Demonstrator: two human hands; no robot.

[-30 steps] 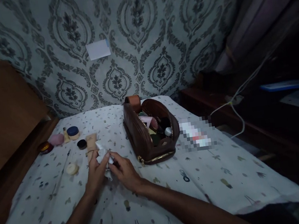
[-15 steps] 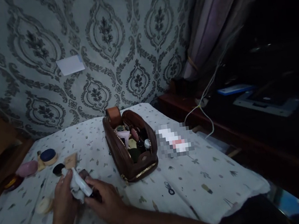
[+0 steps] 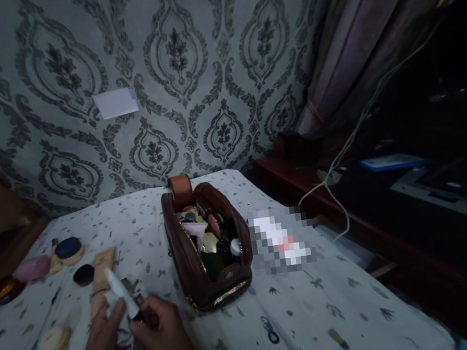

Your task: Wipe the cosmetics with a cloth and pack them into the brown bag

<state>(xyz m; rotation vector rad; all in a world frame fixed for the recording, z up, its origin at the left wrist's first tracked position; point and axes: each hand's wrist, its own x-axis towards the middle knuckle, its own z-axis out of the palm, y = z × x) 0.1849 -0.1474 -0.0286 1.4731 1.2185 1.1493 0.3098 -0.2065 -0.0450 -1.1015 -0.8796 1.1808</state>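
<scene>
My left hand (image 3: 103, 330) is closed on a crumpled white wipe (image 3: 124, 337), pressed against a slim white tube (image 3: 119, 286) with a dark cap. Fingers of my right hand (image 3: 165, 330) pinch the tube by its capped end; a small dark piece beside it is too dim to name. Just beyond the hands lie a beige tube (image 3: 106, 262) and a round black lid or pot (image 3: 83, 274). To the right stands an unzipped brown bag (image 3: 182, 253) full of cosmetics, among them a white-capped bottle (image 3: 235, 247) and a pale pink tube (image 3: 198, 231).
Left on the patterned cloth (image 3: 230, 347) are a cream round pot (image 3: 54, 340), a blue-lidded jar (image 3: 69, 248), a pink bottle (image 3: 33, 269) and an amber jar (image 3: 2, 290). A pixelated item lies right of the bag. White cables (image 3: 351, 139) hang by the dark furniture.
The view has shifted slightly. Both hands remain together, and the white tube now stands out further above the wipe. More of the beige tube shows.
</scene>
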